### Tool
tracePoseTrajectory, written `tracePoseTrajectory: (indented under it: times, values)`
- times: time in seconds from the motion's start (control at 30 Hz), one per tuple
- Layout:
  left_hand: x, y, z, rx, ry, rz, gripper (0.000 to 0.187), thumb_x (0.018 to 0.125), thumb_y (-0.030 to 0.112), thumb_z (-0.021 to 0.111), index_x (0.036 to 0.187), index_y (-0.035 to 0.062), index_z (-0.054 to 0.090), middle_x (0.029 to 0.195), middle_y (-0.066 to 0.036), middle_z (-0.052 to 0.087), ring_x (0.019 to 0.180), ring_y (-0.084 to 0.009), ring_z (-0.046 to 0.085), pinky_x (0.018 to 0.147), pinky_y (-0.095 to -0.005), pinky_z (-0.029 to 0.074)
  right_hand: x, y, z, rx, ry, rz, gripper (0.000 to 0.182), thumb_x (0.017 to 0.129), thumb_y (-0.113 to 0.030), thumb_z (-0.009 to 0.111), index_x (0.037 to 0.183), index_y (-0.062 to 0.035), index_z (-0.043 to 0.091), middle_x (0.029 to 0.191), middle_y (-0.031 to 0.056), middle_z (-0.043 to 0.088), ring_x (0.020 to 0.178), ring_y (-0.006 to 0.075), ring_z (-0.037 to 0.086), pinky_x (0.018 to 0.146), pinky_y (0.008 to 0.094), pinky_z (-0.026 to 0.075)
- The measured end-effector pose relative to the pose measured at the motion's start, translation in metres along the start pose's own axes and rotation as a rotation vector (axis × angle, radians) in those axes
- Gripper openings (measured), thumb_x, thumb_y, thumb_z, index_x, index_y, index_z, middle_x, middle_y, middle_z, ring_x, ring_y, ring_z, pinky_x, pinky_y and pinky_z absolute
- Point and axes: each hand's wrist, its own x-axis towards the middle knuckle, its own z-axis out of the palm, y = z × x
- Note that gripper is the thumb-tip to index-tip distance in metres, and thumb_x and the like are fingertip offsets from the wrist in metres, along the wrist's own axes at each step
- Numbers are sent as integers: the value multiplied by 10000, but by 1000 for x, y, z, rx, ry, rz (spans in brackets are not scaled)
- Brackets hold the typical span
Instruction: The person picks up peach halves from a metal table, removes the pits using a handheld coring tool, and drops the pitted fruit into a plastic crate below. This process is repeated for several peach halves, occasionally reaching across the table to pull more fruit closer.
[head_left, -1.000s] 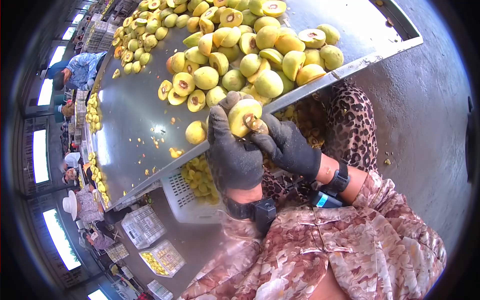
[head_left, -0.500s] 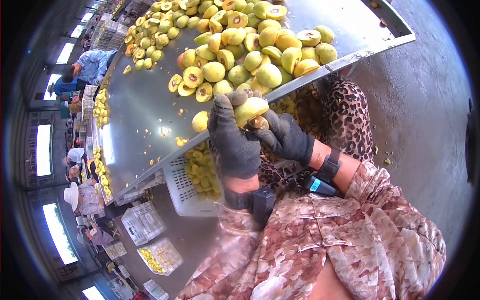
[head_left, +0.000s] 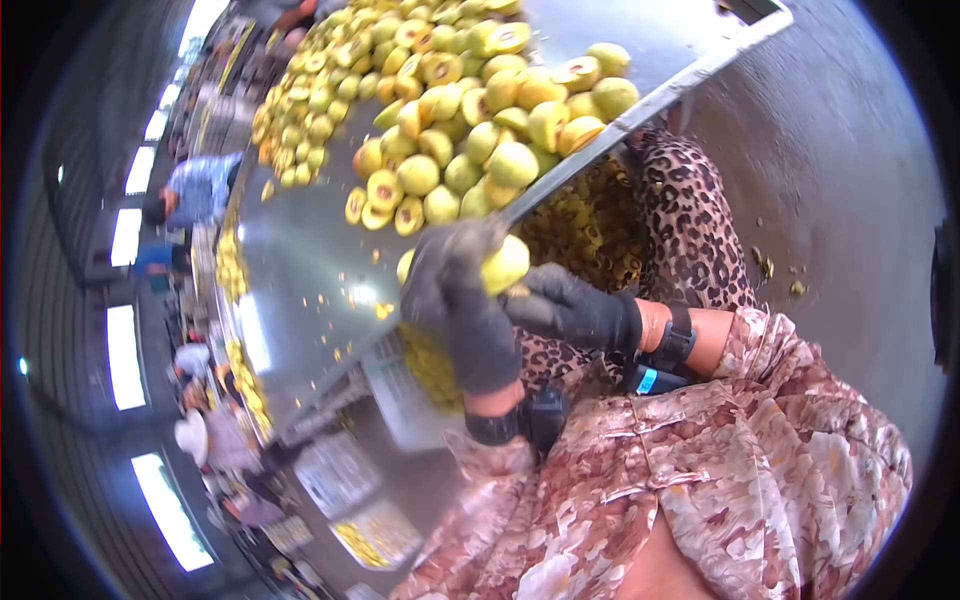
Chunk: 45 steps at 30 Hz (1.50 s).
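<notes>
My left hand point(head_left: 455, 300), in a dark glove, is closed around a yellow-green fruit piece point(head_left: 506, 264) just off the near edge of the metal table point(head_left: 310, 245). Against the lower side of that fruit is my right hand point(head_left: 575, 308), also gloved, its fingers curled round something small that I cannot make out clearly. Halved yellow fruit point(head_left: 417, 174) with brown centres lies heaped on the table just beyond my hands. Beneath my left wrist, a white crate point(head_left: 405, 400) holds yellow pieces, partly hidden by my hand.
Dark yellow-brown pieces point(head_left: 585, 230) fill a space under the table edge, beside my leopard-print leg point(head_left: 690, 210). More crates point(head_left: 340, 475) stand on the floor at lower left. A person in a white hat point(head_left: 192, 438) and other people are along the table's far side.
The view has tilted and shifted, so the table and crates appear moved. My left hand has turned over the fruit and now covers more of it. My right hand sits slightly lower in view.
</notes>
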Motion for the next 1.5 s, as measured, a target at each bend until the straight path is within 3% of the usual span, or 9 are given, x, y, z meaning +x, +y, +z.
tracePoseTrajectory:
  times: [0.43,0.57,0.73,0.8,0.9,1.0,1.13,1.27,1.5]
  values:
    - [16,-32,-10,-546,-403,-351,527,1025,535,576,873,31,616,833,-169,670,749,-308,687,717,-416,580,6,4,-18,-146,-152,-105,495,1040,-197,588,1488,-21,472,1430,143,571,1332,204,499,1186,364,349]
    - [7,-13,4,-496,-133,-504,553,1041,558,530,959,21,637,861,-191,696,783,-306,707,745,-413,598,2,14,-21,-90,-144,-4,326,1024,-172,613,1319,-35,629,1192,132,701,1069,193,651,988,368,499]
    - [3,-44,-47,-653,261,-553,594,1071,571,433,1165,22,640,958,-154,704,887,-317,714,804,-449,631,-4,8,-8,-144,13,61,237,1043,-240,613,1075,-16,682,899,-8,652,837,81,556,756,302,494]
    - [-4,-69,-108,-419,173,-413,477,1093,440,468,1104,15,684,1052,-171,708,1010,-288,695,841,-414,613,-7,11,-11,165,61,235,237,1053,-261,606,1046,-40,693,870,-62,597,809,39,505,717,257,455]
    - [17,-113,-179,882,59,-333,357,1060,309,547,1053,-6,715,1173,-217,683,1101,-305,665,913,-405,569,-2,7,-5,333,66,328,247,1060,-301,604,969,-86,687,826,-128,502,778,-13,413,671,205,386]
    - [37,-173,-199,1203,-175,223,393,936,297,695,1159,-26,707,1213,-253,674,1115,-405,645,1011,-437,511,3,16,-3,279,10,309,271,1057,-310,612,939,-71,660,838,-119,521,792,1,425,692,212,400]
    - [56,-209,-157,1253,-264,-2,480,865,339,769,1179,-18,703,1201,-231,669,1134,-375,641,1003,-427,508,6,10,-6,196,36,394,278,1047,-308,628,950,-49,659,862,-101,547,812,18,446,724,225,416]
    - [69,-124,-153,206,-174,-602,515,879,234,713,1296,-52,617,1255,-179,631,1132,-303,667,962,-404,571,7,-5,-9,255,131,380,247,1038,-278,631,983,-38,658,875,-93,549,821,16,452,723,230,419]
    - [7,-64,-87,-633,-39,-410,592,942,223,623,1449,-48,480,1381,-207,588,1265,-349,597,1084,-515,513,12,-7,-2,159,74,268,143,973,-105,621,1074,-4,639,903,-58,586,868,41,496,788,261,461]
